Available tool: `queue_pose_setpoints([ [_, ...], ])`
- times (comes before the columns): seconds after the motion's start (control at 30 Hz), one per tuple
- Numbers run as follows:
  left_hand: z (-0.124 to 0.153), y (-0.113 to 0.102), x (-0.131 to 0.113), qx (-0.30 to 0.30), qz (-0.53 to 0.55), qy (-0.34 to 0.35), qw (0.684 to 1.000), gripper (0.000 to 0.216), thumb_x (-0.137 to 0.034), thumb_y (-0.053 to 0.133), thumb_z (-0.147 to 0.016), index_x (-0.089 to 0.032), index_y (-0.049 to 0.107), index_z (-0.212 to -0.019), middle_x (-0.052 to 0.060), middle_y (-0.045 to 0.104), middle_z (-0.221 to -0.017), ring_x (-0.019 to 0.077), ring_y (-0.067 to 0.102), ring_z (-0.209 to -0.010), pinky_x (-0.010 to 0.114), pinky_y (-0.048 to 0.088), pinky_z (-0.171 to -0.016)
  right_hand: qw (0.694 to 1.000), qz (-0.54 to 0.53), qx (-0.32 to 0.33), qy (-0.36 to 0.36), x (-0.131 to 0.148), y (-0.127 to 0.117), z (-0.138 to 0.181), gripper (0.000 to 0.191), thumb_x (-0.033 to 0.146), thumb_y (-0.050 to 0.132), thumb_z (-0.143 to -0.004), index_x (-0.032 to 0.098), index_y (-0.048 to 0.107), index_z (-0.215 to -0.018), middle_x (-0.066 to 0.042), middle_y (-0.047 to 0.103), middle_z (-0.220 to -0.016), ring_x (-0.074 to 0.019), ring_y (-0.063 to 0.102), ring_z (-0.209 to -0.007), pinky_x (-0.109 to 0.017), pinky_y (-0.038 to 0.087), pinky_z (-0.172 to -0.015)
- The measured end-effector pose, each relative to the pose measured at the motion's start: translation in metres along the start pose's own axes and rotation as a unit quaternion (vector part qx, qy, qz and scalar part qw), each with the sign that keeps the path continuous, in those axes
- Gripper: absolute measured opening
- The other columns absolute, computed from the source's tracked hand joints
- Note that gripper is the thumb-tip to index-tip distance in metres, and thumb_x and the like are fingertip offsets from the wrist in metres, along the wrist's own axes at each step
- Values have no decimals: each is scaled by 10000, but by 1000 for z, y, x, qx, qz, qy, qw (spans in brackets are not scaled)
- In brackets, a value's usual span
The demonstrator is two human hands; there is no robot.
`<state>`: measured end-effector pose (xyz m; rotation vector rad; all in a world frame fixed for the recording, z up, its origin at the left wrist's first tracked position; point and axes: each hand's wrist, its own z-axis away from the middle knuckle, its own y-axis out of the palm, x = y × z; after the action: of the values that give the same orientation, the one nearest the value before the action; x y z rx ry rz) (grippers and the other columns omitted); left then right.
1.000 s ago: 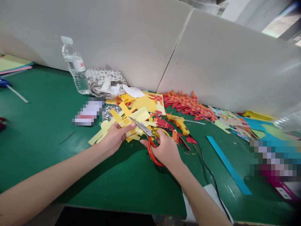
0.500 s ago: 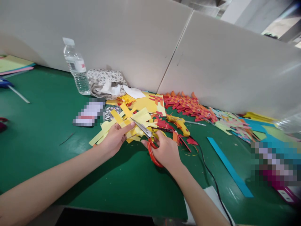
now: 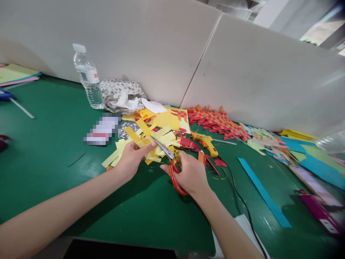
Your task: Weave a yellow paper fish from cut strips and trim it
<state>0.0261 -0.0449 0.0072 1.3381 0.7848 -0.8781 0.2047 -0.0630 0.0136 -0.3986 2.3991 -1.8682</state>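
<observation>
My left hand (image 3: 130, 162) pinches yellow paper strips (image 3: 134, 136) that cross one another, its thumb lying on top near the scissor tips. In my right hand (image 3: 192, 174) is a pair of scissors (image 3: 169, 154) with red handles, its blades pointing up and left over the held strips. The blades look nearly closed; whether paper lies between them I cannot make out. More pale yellow strips (image 3: 115, 153) lie beneath and around the left hand. Behind them rests a bag of small dark-and-white pieces (image 3: 125, 130), partly covered by strips.
A yellow glue gun (image 3: 207, 142) with a black cord lies right of the hands, near red paper scraps (image 3: 188, 142). Red-orange woven paper fish (image 3: 212, 120) line the partition. A water bottle (image 3: 87, 79), a phone (image 3: 102, 130) and a blue strip (image 3: 264, 192) are also on the green table.
The right thumb has swung outward and the scissor handles have shifted slightly down. The held yellow strips have moved slightly left and down. The rest stays in place.
</observation>
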Motion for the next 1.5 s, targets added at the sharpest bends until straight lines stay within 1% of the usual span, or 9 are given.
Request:
queue_pose_setpoints([
  [0.13, 0, 0, 0, 3, 4, -1, 1000, 294, -294, 764, -632, -150, 693, -878, 64, 731, -890, 208, 669, -810, 274, 520, -672, 1000, 1, 5, -6, 0, -2, -1, 503, 673, 416, -756, 178, 490, -805, -52, 611, -698, -230, 605, -673, -272, 315, -535],
  [0.27, 0, 0, -1, 15, 21, -6, 1000, 322, -277, 758, -645, -153, 681, -932, 69, 727, -926, 211, 668, -856, 284, 533, -719, 1000, 10, 14, -5, 1, -3, -1, 515, 683, 401, -757, 176, 485, -794, -61, 606, -703, -238, 603, -674, -275, 312, -537],
  [0.37, 1, 1, -3, 16, 26, -11, 999, 320, -271, 759, -646, -156, 682, -934, 72, 726, -941, 217, 671, -868, 299, 540, -750, 1000, 15, 18, -7, 0, -3, -1, 520, 689, 390, -758, 178, 481, -779, -61, 597, -691, -235, 597, -657, -272, 303, -534],
  [0.63, 1, 1, -5, 18, 34, -19, 999, 333, -276, 769, -631, -173, 689, -937, 73, 719, -991, 226, 668, -897, 316, 539, -789, 1000, 8, 2, -19, -2, -1, -1, 519, 697, 389, -755, 184, 470, -745, -39, 574, -638, -213, 583, -617, -262, 292, -524],
  [0.93, 1, 1, -5, 21, 24, -24, 999, 298, -266, 756, -654, -159, 689, -924, 75, 727, -954, 219, 674, -876, 300, 548, -763, 1000, 16, -2, -26, -4, -1, 0, 541, 715, 373, -752, 183, 469, -739, -46, 583, -641, -219, 587, -628, -267, 295, -522],
  [1.17, 1, 1, -5, 23, 30, -22, 999, 289, -248, 746, -671, -164, 686, -941, 69, 723, -974, 212, 674, -879, 291, 551, -774, 999, 28, -15, -32, -4, 0, 0, 529, 700, 379, -762, 180, 471, -734, -46, 577, -626, -220, 588, -622, -264, 282, -514],
  [1.3, 2, 1, -5, 25, 34, -26, 999, 302, -251, 749, -667, -158, 683, -947, 72, 723, -971, 214, 673, -881, 291, 551, -775, 999, 26, -9, -26, -3, 1, 0, 518, 691, 388, -762, 181, 471, -731, -41, 579, -626, -215, 585, -619, -261, 273, -515],
  [1.5, -2, 0, -3, 2, 20, -27, 999, 346, -275, 762, -646, -143, 675, -954, 81, 724, -954, 219, 678, -854, 285, 559, -727, 1000, -4, -15, -12, -4, 1, -2, 495, 685, 426, -739, 192, 455, -714, -22, 575, -621, -194, 581, -612, -244, 256, -511],
])
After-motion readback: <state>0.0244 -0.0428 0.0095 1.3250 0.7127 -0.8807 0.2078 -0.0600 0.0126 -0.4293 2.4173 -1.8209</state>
